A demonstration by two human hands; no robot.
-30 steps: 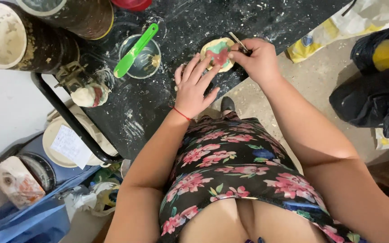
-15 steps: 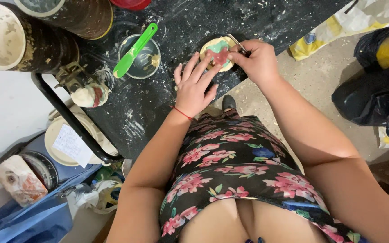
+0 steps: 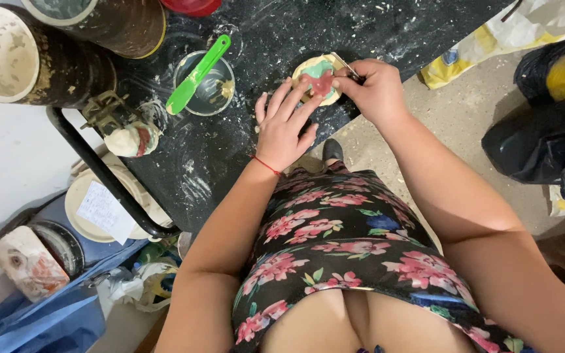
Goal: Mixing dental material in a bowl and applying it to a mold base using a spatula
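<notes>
A small round cream disc with a green and red painted centre lies on the black spattered table. My left hand, a red thread on its wrist, rests flat with spread fingertips on the disc's near edge. My right hand is closed around a thin tool whose tip touches the disc's right side.
A clear cup with a green spatula stands left of the disc. Large stained buckets sit at the far left. Lidded tubs and a blue cloth lie below the table. Black bags rest on the floor at right.
Both hands stay on the disc, with only slight shifts of the right hand and its tool.
</notes>
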